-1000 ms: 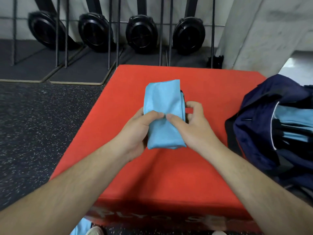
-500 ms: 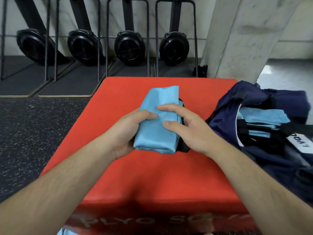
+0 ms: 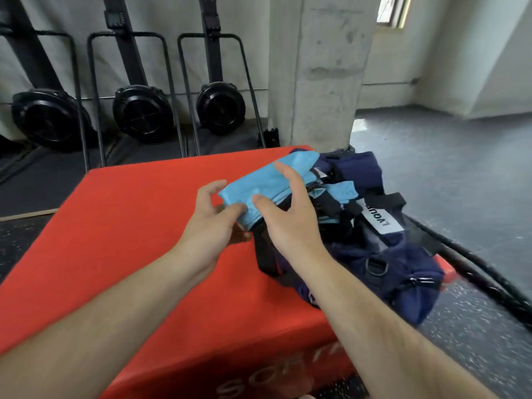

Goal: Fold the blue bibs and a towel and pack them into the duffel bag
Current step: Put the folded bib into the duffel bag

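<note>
Packing step: left hand (image 3: 211, 226) and right hand (image 3: 283, 217) pinch the folded blue bib (image 3: 264, 182), held over the open duffel bag (image 3: 403, 254) at right; next, lowering it onto those already inside.

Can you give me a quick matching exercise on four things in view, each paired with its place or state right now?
Things:
1. folded blue bib
2. duffel bag
3. red plyo box
4. concrete pillar

Places or states:
A. stands behind the box
B. held between both hands, over the bag's near end
C. lies open on the right part of the box, blue cloth inside
D. carries the bag

Pairs: 1-B, 2-C, 3-D, 4-A

The left hand and right hand both hold the bib.
</note>
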The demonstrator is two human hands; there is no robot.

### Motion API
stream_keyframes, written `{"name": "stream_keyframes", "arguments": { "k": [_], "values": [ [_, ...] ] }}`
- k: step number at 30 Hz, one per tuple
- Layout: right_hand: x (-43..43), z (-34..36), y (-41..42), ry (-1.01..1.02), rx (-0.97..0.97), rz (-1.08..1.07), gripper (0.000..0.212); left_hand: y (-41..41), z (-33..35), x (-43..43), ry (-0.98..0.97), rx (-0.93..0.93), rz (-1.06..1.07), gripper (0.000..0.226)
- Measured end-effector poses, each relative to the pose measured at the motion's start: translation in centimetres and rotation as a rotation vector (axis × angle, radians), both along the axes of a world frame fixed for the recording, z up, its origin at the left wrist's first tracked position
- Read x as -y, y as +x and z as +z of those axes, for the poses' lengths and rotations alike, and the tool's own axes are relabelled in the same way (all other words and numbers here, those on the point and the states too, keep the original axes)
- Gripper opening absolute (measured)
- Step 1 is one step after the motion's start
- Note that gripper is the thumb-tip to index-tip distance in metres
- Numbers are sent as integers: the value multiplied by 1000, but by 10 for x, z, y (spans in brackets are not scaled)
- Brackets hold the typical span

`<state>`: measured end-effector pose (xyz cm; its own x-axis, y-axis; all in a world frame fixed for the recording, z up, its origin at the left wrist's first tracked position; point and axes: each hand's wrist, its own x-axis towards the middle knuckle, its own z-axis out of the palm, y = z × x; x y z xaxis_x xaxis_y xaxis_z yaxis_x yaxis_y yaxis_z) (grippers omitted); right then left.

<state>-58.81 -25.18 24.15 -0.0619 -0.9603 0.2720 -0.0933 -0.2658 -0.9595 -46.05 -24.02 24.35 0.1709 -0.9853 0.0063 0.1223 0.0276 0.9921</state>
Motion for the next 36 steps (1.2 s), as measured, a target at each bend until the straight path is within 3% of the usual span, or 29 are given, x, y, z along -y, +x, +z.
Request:
{"name": "stream_keyframes", "arguments": {
  "k": [5, 8, 10, 12, 14, 18, 20, 24, 27, 31, 33, 36],
  "values": [
    [15, 3, -47, 56, 107, -202, 48, -46, 9, 44, -96, 270, -71, 46],
    [30, 2, -70, 70, 145, -354, 52, -71, 5, 73, -144, 495, -46, 27],
    [39, 0, -82, 107, 147, -412, 53, -81, -6, 91, -129, 801, -32, 13],
    [48, -3, -91, 147, 145, -431, 55, -83, -16, 104, -28, 1157, -78, 21],
    [54, -7, -94, 179, 86, -440, 57, -82, -18, 111, 35, 1322, -144, 38],
    [67, -15, -89, 257, -29, -412, 60, -74, -5, 123, -48, 1327, -236, 54],
    [73, -15, -85, 271, -37, -405, 61, -69, 6, 129, -64, 1233, -207, 60],
    [90, -13, -65, 233, 92, -338, 64, -63, 30, 135, -133, 1171, -178, 56],
    [104, -15, -53, 251, 135, -254, 70, -57, 36, 138, -136, 1201, -175, 67],
    [113, -23, -55, 463, -231, -166, 82, -50, 30, 139, -127, 1223, -202, 68],
    [107, -20, -62, 510, -607, -146, 84, -49, 28, 139, -146, 1230, -216, 68],
    [93, 3, -74, 403, -1124, -302, 68, -49, 27, 140, -177, 1242, -225, 66]
  ]
}}
